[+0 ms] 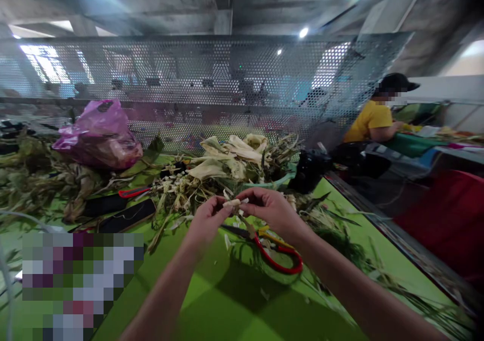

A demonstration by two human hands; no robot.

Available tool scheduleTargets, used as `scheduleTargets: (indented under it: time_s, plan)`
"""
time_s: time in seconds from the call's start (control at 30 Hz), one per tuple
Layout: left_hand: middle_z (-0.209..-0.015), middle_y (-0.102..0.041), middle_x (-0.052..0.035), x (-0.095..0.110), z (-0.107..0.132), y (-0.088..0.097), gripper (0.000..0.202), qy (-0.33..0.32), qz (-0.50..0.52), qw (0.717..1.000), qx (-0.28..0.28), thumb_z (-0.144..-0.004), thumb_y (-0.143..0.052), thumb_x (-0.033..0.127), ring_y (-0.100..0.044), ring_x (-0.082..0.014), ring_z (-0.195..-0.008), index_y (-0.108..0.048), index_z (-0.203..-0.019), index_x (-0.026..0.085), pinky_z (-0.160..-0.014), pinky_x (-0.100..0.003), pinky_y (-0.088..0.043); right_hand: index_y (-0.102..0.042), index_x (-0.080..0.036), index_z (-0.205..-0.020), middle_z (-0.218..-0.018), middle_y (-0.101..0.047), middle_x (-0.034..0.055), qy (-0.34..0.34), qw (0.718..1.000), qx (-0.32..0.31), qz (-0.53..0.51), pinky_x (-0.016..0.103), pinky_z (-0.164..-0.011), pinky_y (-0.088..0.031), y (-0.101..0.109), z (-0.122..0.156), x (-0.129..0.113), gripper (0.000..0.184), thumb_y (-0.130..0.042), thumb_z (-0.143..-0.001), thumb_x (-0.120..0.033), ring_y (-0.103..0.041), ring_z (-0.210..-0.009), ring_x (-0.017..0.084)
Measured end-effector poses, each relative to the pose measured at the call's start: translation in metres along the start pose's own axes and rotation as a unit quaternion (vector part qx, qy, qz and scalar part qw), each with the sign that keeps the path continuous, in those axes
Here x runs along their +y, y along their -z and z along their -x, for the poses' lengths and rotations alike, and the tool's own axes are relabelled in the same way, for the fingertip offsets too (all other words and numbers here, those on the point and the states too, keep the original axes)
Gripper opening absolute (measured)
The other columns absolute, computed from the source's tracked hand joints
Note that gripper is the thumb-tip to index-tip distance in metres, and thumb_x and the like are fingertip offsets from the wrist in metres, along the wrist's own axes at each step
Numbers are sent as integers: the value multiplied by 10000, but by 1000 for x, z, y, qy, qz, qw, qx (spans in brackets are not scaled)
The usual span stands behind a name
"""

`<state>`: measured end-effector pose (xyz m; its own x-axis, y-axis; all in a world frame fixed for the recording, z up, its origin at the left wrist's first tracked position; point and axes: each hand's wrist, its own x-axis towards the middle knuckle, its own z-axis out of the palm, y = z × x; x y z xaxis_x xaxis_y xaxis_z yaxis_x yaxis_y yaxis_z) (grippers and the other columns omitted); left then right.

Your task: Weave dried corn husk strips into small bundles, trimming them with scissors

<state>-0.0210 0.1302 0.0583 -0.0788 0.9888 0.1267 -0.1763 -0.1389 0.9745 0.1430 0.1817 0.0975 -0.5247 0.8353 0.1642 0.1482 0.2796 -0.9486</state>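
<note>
My left hand [207, 217] and my right hand [270, 209] meet above the green table [227, 300], both pinching a small pale strip of dried leaf [235, 203] between fingertips. Just below them lie red-handled scissors [278, 258] flat on the table. Behind the hands sits a heap of pale dried husks and leaf scraps [227, 167].
A pink plastic bag [100, 134] rests at the left among dry plant stalks. Dark flat cases [126, 215] lie left of the heap. A perforated metal screen [207, 79] backs the table. A person in a yellow shirt [372, 122] works at the right.
</note>
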Motion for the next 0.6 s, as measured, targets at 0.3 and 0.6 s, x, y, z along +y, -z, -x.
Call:
scheduleTargets:
  time_s: [0.3, 0.6]
  plan:
    - [-802, -615, -14, -4, 4, -7, 237, 75, 239, 968, 9, -662, -766, 249, -552, -83, -696, -636, -826, 137, -692, -200, -451, -620, -151, -739, -667, -565, -18, -42, 991, -29, -120, 232, -601, -401, -4, 0, 6, 246, -730, -689, -366, -482, -608, 100]
    - [-737, -601, 14, -8, -5, 8, 263, 55, 225, 969, 91, -645, -775, 310, -566, -74, -648, -646, -809, 151, -629, -194, -452, -624, -187, -885, -847, -637, 45, 22, 950, -67, 304, 291, -699, -400, 13, 15, 4, 189, -494, -855, -320, -554, -777, 181]
